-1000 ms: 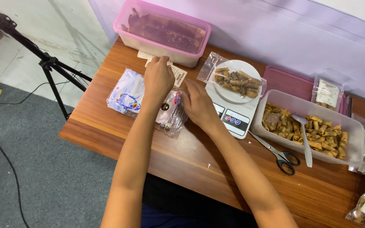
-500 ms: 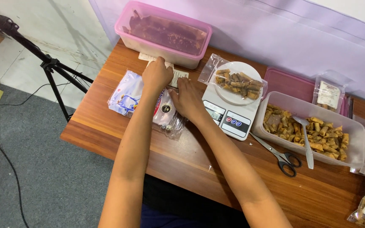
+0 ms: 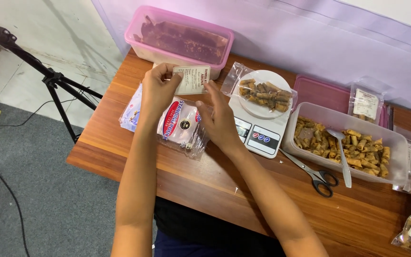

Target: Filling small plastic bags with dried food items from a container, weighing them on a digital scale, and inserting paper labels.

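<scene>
Both hands now raised off the pouch stack; half a second ago they pressed low on it. Left hand (image 3: 157, 91) pinches the small cream printed paper label card (image 3: 192, 79) at its left edge; right hand (image 3: 219, 119) touches its lower right corner with fingers spread (grip unclear). Card hovers above the pack of clear plastic stand-up pouches (image 3: 179, 126), near the brown wooden table's (image 3: 205, 190) left edge. Bare wood along the near edge. Black-handled scissors (image 3: 317, 175) lie right. White digital kitchen scale (image 3: 258, 128) carries an open bag of fried rolls. Clear rectangular tub (image 3: 341, 143) holds more rolls and a spoon. Farthest: pink-lidded plastic box (image 3: 179, 40), dark contents.
</scene>
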